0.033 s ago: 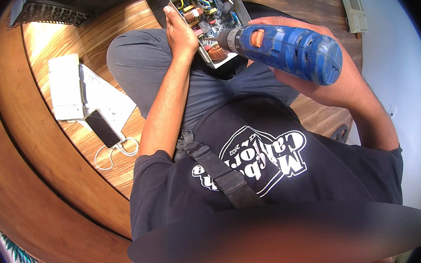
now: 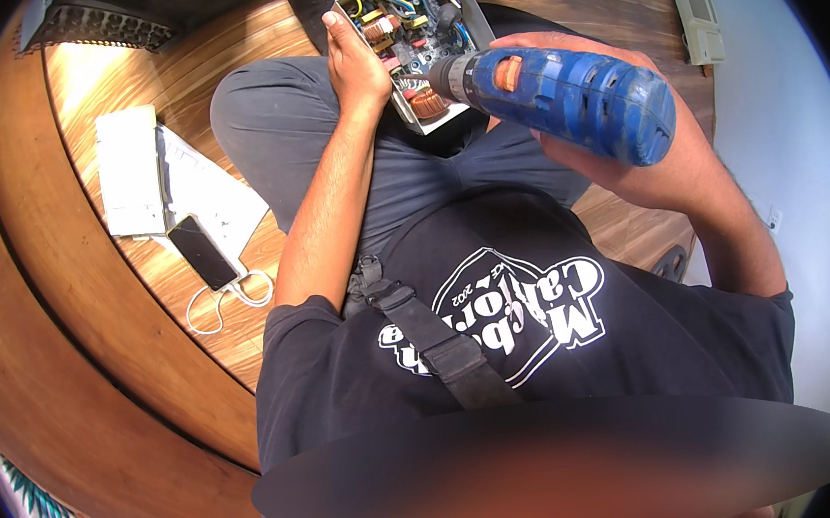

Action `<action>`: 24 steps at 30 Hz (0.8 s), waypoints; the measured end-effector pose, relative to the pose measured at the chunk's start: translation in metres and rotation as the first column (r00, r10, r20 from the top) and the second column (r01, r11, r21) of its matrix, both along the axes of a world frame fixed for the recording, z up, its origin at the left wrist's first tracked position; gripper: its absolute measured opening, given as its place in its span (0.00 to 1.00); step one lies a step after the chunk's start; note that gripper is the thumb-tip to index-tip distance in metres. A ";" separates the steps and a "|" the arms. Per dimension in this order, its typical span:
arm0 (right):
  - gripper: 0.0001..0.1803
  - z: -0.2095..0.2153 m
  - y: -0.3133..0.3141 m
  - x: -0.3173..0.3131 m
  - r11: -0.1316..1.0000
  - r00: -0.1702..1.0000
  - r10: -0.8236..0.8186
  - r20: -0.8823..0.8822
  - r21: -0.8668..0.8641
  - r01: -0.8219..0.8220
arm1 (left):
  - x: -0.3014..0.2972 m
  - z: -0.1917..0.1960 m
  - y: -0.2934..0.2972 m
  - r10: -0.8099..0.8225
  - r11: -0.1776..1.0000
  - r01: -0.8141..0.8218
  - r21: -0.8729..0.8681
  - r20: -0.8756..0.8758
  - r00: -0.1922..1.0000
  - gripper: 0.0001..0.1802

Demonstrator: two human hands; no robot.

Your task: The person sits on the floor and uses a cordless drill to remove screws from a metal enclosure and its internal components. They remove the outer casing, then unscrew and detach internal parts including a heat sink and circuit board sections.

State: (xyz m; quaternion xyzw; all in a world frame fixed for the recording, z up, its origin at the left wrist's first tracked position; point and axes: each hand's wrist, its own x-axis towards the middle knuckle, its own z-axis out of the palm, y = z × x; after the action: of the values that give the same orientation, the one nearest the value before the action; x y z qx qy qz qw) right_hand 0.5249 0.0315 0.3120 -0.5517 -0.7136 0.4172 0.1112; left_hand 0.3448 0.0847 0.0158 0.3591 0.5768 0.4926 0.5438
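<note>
Above my crossed legs sits an open metal-cased power supply [image 2: 469,3], its circuit parts, coloured wires and copper coils exposed. My left hand [image 2: 360,76] grips the case along its left side, thumb up near the rim. In my right hand [image 2: 610,173] is a blue cordless drill [image 2: 569,98], held level with its chuck pointing left into the near part of the case. A copper-wound coil [image 2: 428,103] shows just below the chuck. The exact spot where the tool's tip meets the parts is hard to make out, and the drill's handle is hidden beneath its body.
On the wooden floor to my left lie a white flat box [image 2: 130,175], white paper sheets [image 2: 216,183] and a dark phone [image 2: 203,253] with a white cable. Curved wooden furniture [image 2: 38,233] borders that side. A black perforated object [image 2: 99,32] stands far left; a white wall [image 2: 777,109] rises right.
</note>
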 end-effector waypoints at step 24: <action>0.31 0.009 -0.011 0.007 0.987 0.988 -0.151 -0.041 -0.059 0.149 | 0.002 -0.016 0.004 -0.006 1.000 0.006 0.016 -0.023 1.000 0.51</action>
State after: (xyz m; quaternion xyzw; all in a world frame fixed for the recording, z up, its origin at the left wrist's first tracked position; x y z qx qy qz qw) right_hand 0.5322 0.0201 0.3208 -0.5973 -0.6553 0.4398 0.1429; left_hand 0.3471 0.0883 -0.0005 0.3708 0.5780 0.4913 0.5358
